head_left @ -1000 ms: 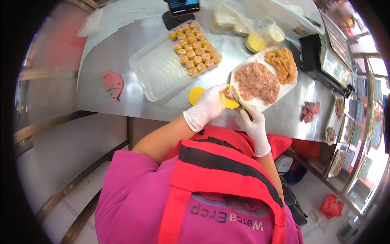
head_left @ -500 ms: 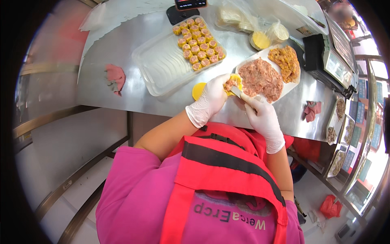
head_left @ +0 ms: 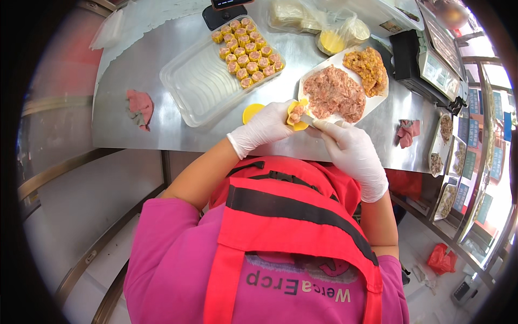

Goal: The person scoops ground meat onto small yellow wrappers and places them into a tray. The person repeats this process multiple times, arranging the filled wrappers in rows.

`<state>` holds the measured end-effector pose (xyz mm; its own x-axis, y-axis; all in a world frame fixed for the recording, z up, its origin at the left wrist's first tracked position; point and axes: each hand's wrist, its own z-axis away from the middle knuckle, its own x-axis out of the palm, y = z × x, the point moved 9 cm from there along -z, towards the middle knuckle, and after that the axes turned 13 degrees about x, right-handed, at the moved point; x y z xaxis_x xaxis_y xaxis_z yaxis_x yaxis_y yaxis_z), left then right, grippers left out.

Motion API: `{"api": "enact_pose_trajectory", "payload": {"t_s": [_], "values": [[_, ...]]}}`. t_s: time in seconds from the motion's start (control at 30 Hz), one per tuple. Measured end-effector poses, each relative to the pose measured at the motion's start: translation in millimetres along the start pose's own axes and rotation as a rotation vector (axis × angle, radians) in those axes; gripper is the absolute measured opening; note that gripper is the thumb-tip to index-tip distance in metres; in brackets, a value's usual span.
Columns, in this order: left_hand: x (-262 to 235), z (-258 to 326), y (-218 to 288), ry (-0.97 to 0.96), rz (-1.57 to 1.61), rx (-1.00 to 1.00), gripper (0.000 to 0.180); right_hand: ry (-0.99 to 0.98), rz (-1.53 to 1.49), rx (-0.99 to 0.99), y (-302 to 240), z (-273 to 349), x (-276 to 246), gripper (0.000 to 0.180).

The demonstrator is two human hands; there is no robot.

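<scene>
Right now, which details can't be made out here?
- Head view: flat tool, grip end hidden by the right hand.
- Head view: yellow wrapper, underside turned away from view.
- Head view: screen device, cut off by the upper edge.
- Head view: brown food pieces at far right, too small to identify.

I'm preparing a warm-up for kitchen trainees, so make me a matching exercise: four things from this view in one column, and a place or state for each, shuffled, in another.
Column one
1. Left hand
2. Right hand
3. Yellow-wrapped dumplings
4. Orange mixture

Column two
A. On the white plate
B. Holding a yellow wrapper with minced meat in it
C. In the clear tray
D. Holding a flat tool

Pairs: 1-B, 2-D, 3-C, 4-A
</scene>
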<state>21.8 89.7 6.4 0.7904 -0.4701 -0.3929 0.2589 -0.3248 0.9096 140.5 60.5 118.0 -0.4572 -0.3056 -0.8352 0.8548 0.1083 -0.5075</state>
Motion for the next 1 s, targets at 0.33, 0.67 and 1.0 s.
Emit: {"api": "enact_pose_trajectory", "payload": {"t_s": [0.33, 0.67, 1.0], "values": [[24.1, -5.8, 21.4, -0.249, 0.162, 0.013, 0.03, -0.213, 0.084, -0.008, -6.7, 2.9, 6.1, 0.026], [46.6, -8.5, 30.7, -0.409, 0.33, 0.055, 0.049, -0.239, 0.139, -0.031, -6.3, 5.8, 12.5, 0.023], [3.5, -1.6, 28.9, -0.204, 0.006, 0.249, 0.081, -0.205, 0.012, 0.006, 5.2, 5.6, 6.3, 0.028]]}}
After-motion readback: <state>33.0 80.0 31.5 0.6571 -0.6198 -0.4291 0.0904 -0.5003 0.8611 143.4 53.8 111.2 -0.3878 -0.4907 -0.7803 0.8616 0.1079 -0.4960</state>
